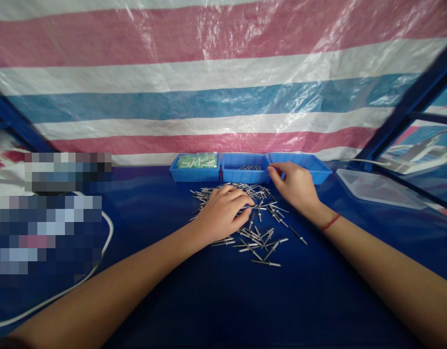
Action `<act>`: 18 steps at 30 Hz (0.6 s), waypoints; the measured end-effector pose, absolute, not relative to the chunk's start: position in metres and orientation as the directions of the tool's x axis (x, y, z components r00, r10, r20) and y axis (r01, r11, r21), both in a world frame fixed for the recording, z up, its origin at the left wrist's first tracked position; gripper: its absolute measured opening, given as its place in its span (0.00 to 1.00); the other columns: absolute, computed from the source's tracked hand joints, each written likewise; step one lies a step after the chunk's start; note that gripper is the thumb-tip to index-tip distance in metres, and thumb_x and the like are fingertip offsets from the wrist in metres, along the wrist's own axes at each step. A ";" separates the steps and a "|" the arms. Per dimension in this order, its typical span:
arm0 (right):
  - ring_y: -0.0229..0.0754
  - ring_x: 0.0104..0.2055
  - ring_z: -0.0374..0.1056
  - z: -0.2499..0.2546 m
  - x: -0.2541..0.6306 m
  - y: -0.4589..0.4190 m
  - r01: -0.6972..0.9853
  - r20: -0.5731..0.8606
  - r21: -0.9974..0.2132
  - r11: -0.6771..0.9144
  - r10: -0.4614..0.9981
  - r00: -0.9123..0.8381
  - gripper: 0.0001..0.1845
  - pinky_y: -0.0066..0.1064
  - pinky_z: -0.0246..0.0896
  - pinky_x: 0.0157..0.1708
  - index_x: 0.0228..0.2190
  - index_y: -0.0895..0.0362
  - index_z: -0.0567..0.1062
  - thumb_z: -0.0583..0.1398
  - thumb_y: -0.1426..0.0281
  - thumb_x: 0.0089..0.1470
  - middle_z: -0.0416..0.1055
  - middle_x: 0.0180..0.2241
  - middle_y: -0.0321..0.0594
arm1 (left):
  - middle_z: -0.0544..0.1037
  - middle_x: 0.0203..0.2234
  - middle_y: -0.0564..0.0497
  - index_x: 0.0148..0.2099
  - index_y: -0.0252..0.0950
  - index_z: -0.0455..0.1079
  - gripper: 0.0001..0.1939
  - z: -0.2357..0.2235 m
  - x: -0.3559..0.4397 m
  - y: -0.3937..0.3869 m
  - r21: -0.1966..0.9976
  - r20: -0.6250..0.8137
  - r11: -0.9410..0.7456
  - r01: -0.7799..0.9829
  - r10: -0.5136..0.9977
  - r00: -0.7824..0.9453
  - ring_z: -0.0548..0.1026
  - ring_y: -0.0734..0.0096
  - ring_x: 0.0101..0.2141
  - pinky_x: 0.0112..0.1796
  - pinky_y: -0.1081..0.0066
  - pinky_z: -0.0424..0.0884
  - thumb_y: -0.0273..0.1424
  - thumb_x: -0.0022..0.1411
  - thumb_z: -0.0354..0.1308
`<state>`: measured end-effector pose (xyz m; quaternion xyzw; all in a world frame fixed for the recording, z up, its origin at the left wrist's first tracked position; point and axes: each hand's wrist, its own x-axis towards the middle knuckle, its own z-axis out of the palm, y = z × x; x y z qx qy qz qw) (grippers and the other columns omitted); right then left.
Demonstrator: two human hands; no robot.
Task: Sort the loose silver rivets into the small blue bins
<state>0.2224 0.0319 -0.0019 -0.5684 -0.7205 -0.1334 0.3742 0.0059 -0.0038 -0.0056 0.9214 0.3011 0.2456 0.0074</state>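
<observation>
At the centre of the frame, the left hand (225, 213) reaches over a loose pile of metal rivets (259, 237), its fingers bent and its thumb near the forefinger; a rivet shows by the fingertips, but I cannot tell whether it is pinched. The pile spreads across the middle of the dark blue tabletop (216, 305). Right of centre, the right hand (295, 186) hangs by the adjoining ends of the middle bin (243, 176) and the right bin (321, 175), thumb and forefinger drawn together; whether they grip anything, I cannot tell. More rivets lie in the middle bin, and the left bin (195, 175) holds green and white pieces. A translucent tray (378, 188) lies at the right of the frame.
</observation>
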 end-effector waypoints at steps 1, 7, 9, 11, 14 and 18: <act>0.45 0.29 0.69 -0.002 0.222 0.031 0.912 0.690 -0.251 0.326 0.720 -0.067 0.15 0.33 0.59 0.30 0.36 0.59 0.77 0.53 0.65 0.58 0.74 0.29 0.44 | 0.76 0.43 0.51 0.46 0.38 0.70 0.11 -0.005 0.006 -0.004 0.150 0.440 -0.824 0.546 0.550 0.709 0.67 0.63 0.46 0.46 0.61 0.60 0.32 0.65 0.49; 0.42 0.27 0.68 -0.004 0.212 0.021 0.863 0.667 -0.344 0.370 0.743 -0.053 0.14 0.31 0.59 0.30 0.35 0.58 0.76 0.52 0.66 0.57 0.75 0.29 0.41 | 0.75 0.47 0.54 0.49 0.41 0.70 0.13 -0.002 0.007 -0.006 0.087 0.366 -0.836 0.541 0.532 0.763 0.66 0.61 0.49 0.45 0.59 0.57 0.32 0.66 0.47; 0.41 0.26 0.68 -0.006 0.207 0.017 0.842 0.650 -0.374 0.389 0.757 -0.061 0.14 0.31 0.59 0.29 0.35 0.58 0.76 0.52 0.66 0.57 0.75 0.29 0.41 | 0.77 0.44 0.53 0.47 0.40 0.71 0.13 0.000 0.007 -0.006 0.074 0.359 -0.823 0.563 0.548 0.755 0.67 0.62 0.47 0.44 0.60 0.57 0.32 0.66 0.48; 0.40 0.26 0.68 -0.009 0.201 0.014 0.814 0.632 -0.410 0.412 0.772 -0.072 0.13 0.30 0.59 0.29 0.34 0.58 0.76 0.53 0.67 0.56 0.75 0.29 0.40 | 0.79 0.39 0.53 0.42 0.39 0.73 0.12 0.002 0.007 -0.005 0.056 0.356 -0.809 0.586 0.564 0.745 0.68 0.62 0.44 0.42 0.61 0.58 0.32 0.66 0.48; 0.40 0.26 0.69 -0.014 0.196 0.013 0.781 0.593 -0.456 0.428 0.800 -0.092 0.12 0.29 0.60 0.29 0.33 0.57 0.76 0.53 0.69 0.55 0.75 0.29 0.39 | 0.78 0.34 0.53 0.38 0.39 0.74 0.11 0.002 0.005 -0.002 0.050 0.344 -0.785 0.617 0.594 0.728 0.69 0.64 0.40 0.39 0.63 0.58 0.31 0.65 0.49; 0.39 0.26 0.68 -0.017 0.195 0.014 0.774 0.558 -0.484 0.409 0.825 -0.088 0.12 0.30 0.60 0.30 0.33 0.57 0.76 0.53 0.70 0.54 0.75 0.29 0.39 | 0.76 0.37 0.51 0.48 0.41 0.71 0.14 -0.002 0.004 0.002 0.080 0.324 -0.773 0.630 0.618 0.717 0.68 0.63 0.41 0.38 0.64 0.59 0.27 0.62 0.49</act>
